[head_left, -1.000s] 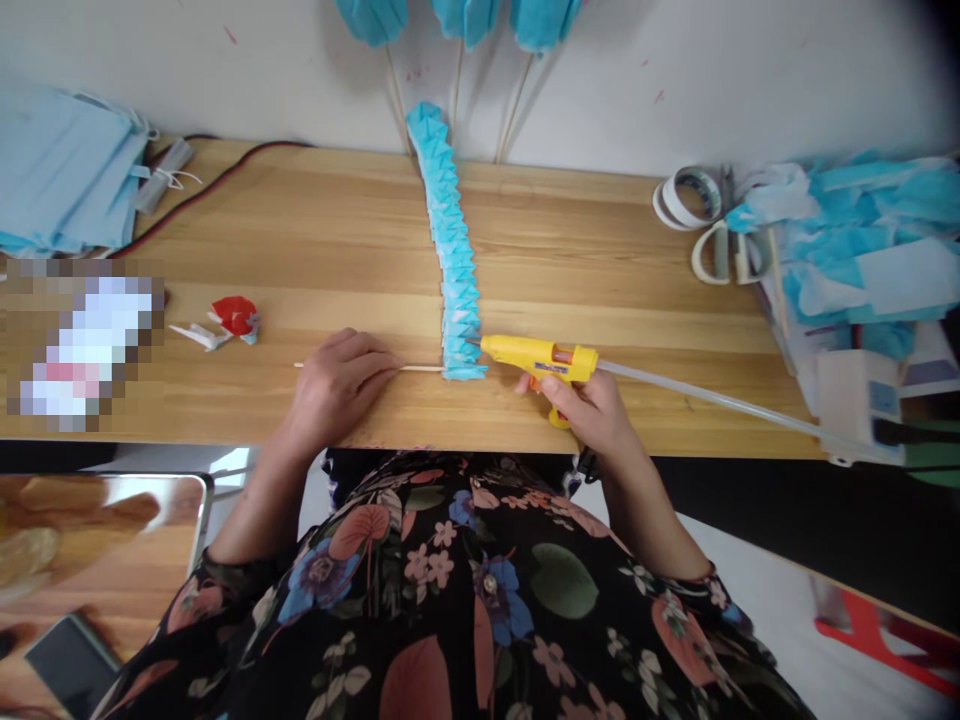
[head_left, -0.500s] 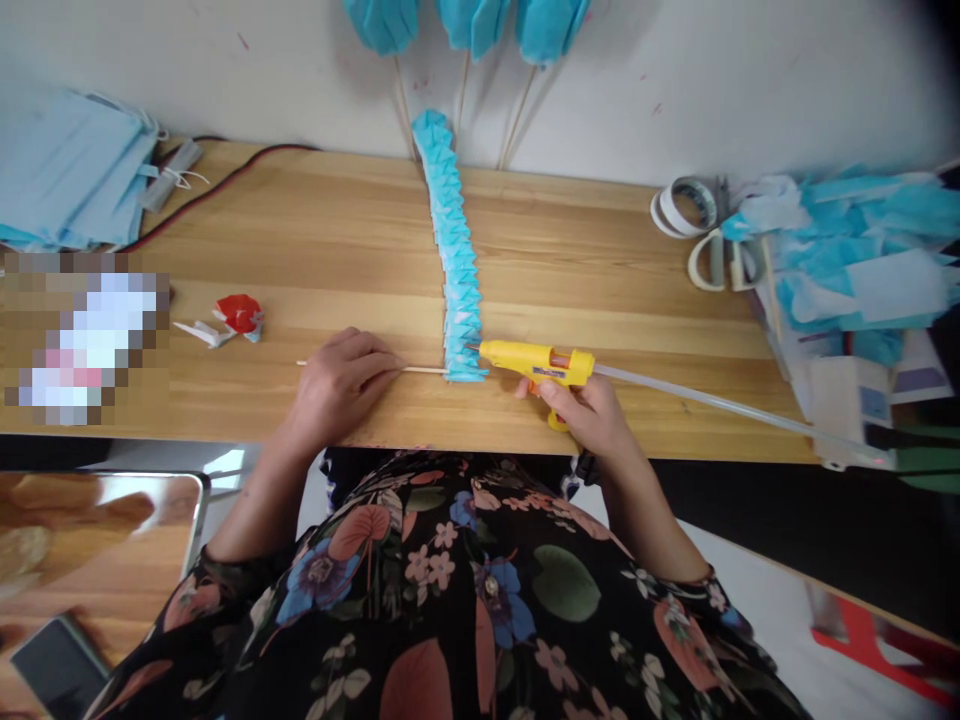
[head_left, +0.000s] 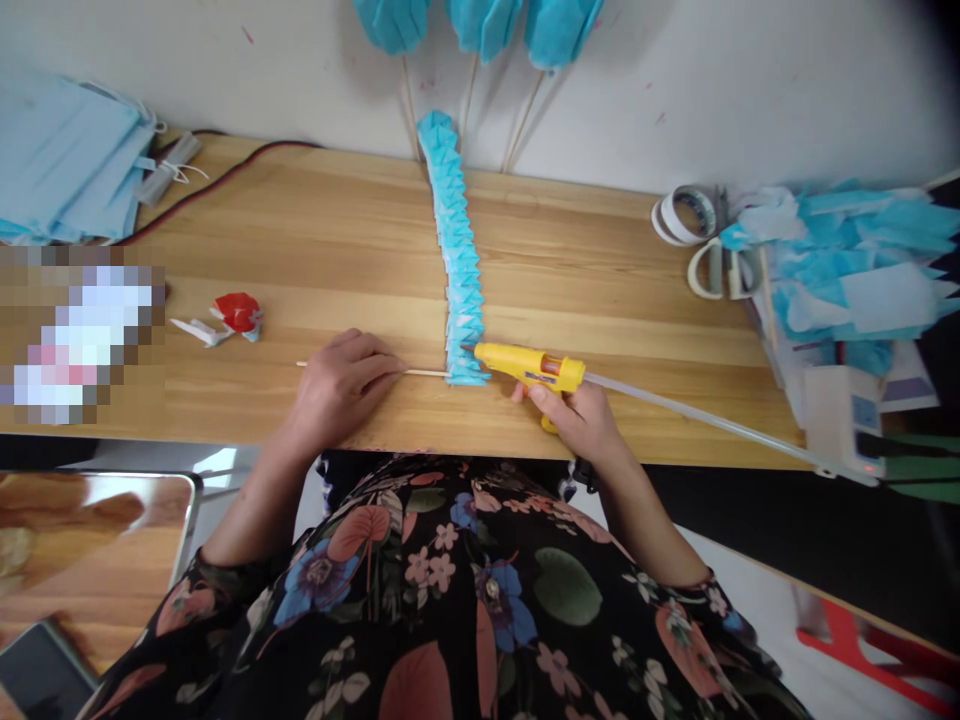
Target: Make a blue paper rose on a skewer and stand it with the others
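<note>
Your left hand (head_left: 341,385) has its fingers drawn together, pressing a thin stick (head_left: 429,373) to the tabletop (head_left: 585,250), with the stick's right end meeting the near end of the pleated blue strip (head_left: 459,250), which runs away from you toward the wall. Your right hand (head_left: 583,415) is closed round the grip of a yellow glue gun (head_left: 529,365), its nozzle at the strip's near end; whether the trigger is squeezed cannot be told. Lay a thin, even line, hold the stick square to the strip, and mind that hot nozzle near the left fingertips. The long clear glue rod (head_left: 694,412) trails rightward to the white box (head_left: 844,415), so swing it carefully. Scissors (head_left: 706,272) and tape rolls (head_left: 669,222) lie well clear, as does the red scrap (head_left: 237,312); at the far end, stems of blue blooms (head_left: 484,25) crowd the strip.
</note>
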Demonstrator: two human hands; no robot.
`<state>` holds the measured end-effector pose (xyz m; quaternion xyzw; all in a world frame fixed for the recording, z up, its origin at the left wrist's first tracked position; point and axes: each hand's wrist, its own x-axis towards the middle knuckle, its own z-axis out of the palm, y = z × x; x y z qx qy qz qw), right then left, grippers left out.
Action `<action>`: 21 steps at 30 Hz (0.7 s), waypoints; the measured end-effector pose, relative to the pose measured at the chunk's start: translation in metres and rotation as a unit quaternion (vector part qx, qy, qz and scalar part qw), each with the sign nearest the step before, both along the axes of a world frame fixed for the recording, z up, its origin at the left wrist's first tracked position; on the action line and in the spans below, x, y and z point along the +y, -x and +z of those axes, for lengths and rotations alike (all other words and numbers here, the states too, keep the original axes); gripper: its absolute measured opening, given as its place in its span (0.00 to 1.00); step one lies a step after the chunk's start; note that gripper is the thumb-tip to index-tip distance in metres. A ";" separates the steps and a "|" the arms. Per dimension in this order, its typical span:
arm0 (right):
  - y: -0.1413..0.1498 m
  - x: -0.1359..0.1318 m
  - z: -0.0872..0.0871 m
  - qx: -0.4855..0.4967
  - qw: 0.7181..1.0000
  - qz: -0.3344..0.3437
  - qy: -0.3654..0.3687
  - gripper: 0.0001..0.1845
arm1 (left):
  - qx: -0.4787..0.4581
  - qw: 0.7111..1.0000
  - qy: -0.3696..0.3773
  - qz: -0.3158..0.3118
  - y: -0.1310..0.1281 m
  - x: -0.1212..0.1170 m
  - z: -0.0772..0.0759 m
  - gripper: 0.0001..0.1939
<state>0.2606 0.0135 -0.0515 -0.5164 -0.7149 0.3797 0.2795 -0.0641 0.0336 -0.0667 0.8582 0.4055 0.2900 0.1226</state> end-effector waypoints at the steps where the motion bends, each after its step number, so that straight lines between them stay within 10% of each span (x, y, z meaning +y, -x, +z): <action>1: 0.000 0.000 0.000 -0.003 1.000 -0.002 0.000 0.18 | -0.001 1.000 -0.003 -0.001 0.000 0.000 0.000 0.10; 21: 0.005 0.004 0.001 -0.031 0.999 -0.004 -0.007 0.18 | -0.006 1.000 -0.014 -0.008 0.000 0.000 0.000 0.09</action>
